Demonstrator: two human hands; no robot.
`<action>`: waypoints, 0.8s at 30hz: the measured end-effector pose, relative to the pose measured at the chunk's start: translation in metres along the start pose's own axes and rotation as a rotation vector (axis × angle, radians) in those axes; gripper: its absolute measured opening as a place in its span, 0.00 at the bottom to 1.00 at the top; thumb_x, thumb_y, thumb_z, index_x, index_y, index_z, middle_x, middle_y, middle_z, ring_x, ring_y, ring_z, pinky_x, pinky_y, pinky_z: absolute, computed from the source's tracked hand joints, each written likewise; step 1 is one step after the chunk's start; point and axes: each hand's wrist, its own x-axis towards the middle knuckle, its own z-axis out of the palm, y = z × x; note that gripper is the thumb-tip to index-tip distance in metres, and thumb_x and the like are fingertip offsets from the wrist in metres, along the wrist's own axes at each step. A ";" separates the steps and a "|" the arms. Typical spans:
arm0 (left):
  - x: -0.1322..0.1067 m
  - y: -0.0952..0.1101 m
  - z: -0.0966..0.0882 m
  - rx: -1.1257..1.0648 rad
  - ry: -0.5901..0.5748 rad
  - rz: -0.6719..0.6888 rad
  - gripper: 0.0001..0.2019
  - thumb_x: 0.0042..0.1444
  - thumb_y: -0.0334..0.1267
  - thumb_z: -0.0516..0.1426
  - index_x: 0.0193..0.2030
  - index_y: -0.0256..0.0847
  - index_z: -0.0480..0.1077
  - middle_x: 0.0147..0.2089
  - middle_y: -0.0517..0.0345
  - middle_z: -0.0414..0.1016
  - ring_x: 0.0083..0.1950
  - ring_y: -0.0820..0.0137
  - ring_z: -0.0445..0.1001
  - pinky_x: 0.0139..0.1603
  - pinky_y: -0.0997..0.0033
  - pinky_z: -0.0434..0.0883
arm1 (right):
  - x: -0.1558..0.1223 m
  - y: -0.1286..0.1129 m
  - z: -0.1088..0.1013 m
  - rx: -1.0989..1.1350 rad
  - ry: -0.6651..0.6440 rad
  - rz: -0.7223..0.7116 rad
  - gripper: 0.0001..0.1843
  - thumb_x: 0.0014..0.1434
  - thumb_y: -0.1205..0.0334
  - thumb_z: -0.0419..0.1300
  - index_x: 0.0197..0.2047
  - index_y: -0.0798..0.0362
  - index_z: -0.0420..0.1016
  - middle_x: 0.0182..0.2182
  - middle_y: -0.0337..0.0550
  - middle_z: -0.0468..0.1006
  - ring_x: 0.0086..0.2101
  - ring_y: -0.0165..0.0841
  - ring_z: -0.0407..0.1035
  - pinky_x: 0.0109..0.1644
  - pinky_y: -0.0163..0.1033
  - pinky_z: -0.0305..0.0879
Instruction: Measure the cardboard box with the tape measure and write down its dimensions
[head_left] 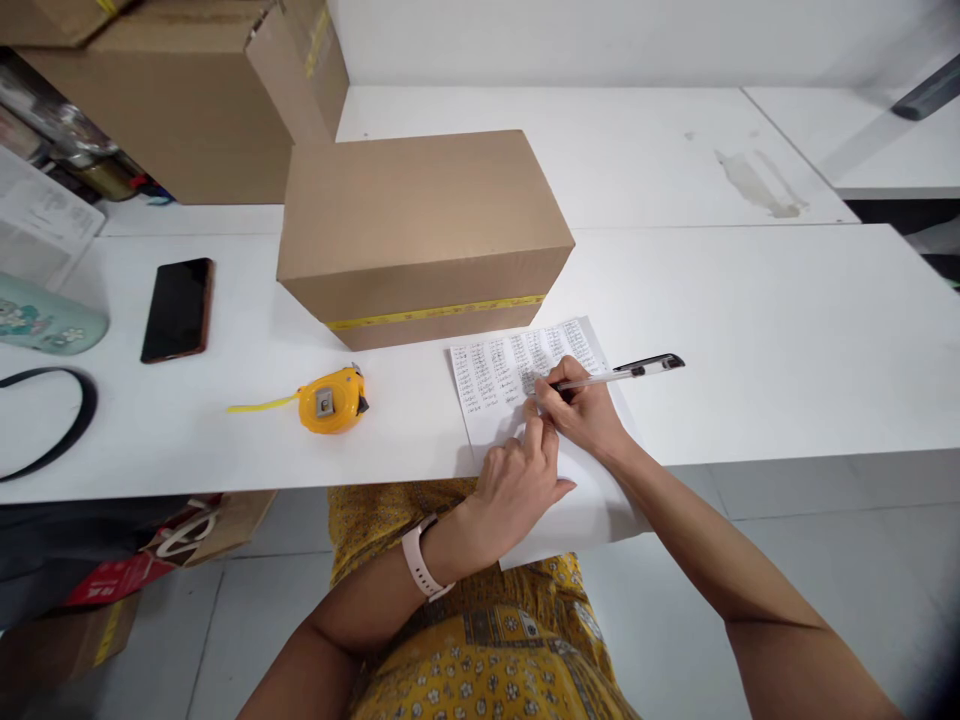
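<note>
While right hand (583,412) pinches pen (622,372), left hand (517,482), loose, pins paper (491,385) to white table (750,340).

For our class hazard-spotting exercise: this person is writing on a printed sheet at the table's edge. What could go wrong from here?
1. The white printed paper sheet overhangs the front edge of the white table. Only the left hand pins it, so it might slide or crease under the clear black-capped pen in the right hand.
2. The brown cardboard box stands right at the sheet's top edge, perhaps cramping the writing.
</note>
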 end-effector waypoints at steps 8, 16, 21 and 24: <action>0.000 0.001 0.000 0.000 0.011 -0.011 0.37 0.65 0.53 0.58 0.72 0.27 0.60 0.71 0.26 0.62 0.38 0.60 0.80 0.33 0.65 0.79 | 0.001 -0.001 0.000 -0.026 0.001 -0.007 0.13 0.61 0.60 0.62 0.28 0.49 0.62 0.21 0.32 0.60 0.23 0.28 0.54 0.26 0.36 0.53; 0.000 0.001 0.003 0.004 0.020 -0.014 0.38 0.64 0.54 0.59 0.72 0.27 0.60 0.72 0.25 0.60 0.38 0.60 0.80 0.34 0.65 0.80 | 0.000 0.000 0.000 -0.020 -0.006 -0.010 0.13 0.61 0.60 0.61 0.28 0.49 0.62 0.20 0.31 0.60 0.22 0.27 0.54 0.27 0.37 0.53; 0.000 0.000 0.003 0.005 0.037 -0.006 0.37 0.65 0.53 0.58 0.72 0.28 0.62 0.69 0.26 0.64 0.36 0.61 0.79 0.33 0.66 0.79 | 0.000 0.000 0.000 -0.032 -0.002 -0.011 0.13 0.61 0.60 0.61 0.28 0.49 0.61 0.21 0.32 0.60 0.22 0.27 0.54 0.27 0.36 0.54; 0.000 0.001 0.002 0.011 0.044 -0.001 0.38 0.65 0.54 0.58 0.72 0.26 0.61 0.71 0.25 0.62 0.36 0.61 0.79 0.33 0.66 0.79 | 0.000 0.000 0.000 -0.034 0.001 -0.018 0.13 0.61 0.60 0.61 0.28 0.49 0.62 0.21 0.32 0.60 0.23 0.27 0.54 0.27 0.37 0.54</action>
